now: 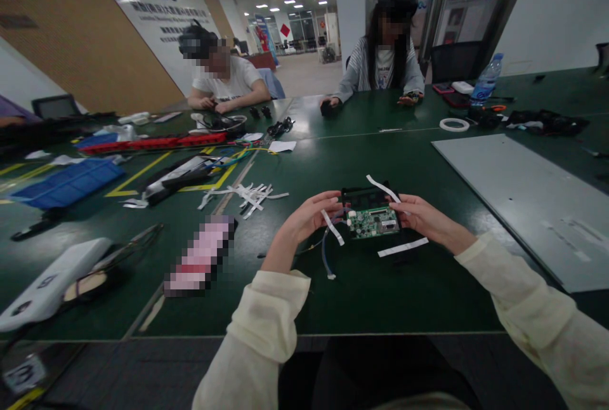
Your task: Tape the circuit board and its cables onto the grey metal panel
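Note:
A green circuit board (373, 223) in a black frame (364, 197) sits between my two hands above the table. My left hand (311, 214) grips the left edge of the frame. A short white strip (333, 228) hangs by those fingers, and a cable with a white plug (325, 254) trails down beside it. At the right edge, my right hand (425, 218) has its thumb and fingers closed on the frame. Another white strip (382, 188) slants across the top right corner by its fingertips. Just below the board is a third white strip (403, 247).
A pile of white strips (252, 197) and a phone (202, 256) lie to the left. Further left are a white device (52, 283) and a blue tray (69, 185). A grey panel (528, 200) covers the right side. Two people sit across, near a water bottle (486, 83).

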Demonstrator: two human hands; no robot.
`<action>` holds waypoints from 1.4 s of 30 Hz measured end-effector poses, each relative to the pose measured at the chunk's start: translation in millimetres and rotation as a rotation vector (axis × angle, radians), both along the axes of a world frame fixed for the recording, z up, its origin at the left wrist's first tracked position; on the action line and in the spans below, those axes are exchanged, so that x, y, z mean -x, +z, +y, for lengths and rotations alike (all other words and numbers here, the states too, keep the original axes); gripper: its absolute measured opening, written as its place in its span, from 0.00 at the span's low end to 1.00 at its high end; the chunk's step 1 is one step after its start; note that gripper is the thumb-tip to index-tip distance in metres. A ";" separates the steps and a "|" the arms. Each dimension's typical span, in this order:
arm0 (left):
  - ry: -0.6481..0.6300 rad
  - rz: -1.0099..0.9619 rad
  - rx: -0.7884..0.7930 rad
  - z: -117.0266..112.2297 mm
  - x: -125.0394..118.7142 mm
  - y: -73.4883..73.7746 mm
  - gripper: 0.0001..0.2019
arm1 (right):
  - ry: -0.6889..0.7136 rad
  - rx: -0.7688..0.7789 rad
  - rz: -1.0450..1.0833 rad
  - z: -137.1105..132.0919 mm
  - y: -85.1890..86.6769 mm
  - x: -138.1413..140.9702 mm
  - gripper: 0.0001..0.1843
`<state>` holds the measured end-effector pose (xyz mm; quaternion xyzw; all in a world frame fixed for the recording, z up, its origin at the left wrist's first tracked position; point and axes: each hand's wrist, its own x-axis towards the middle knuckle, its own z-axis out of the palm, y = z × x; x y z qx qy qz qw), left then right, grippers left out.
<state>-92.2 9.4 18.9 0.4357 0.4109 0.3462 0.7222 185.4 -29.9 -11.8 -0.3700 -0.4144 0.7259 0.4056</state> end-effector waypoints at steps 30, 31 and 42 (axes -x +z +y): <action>-0.101 0.269 -0.073 9.8 -5.9 -21.2 0.13 | -0.619 -0.051 -1.821 51.2 -66.7 -165.5 0.38; -0.112 0.258 -0.073 9.7 -5.8 -20.8 0.13 | -0.612 -0.051 -1.826 51.2 -65.9 -164.2 0.39; -0.124 0.158 -0.058 5.0 -5.2 -6.3 0.13 | -0.553 -0.351 -1.853 34.9 -58.6 -118.0 0.41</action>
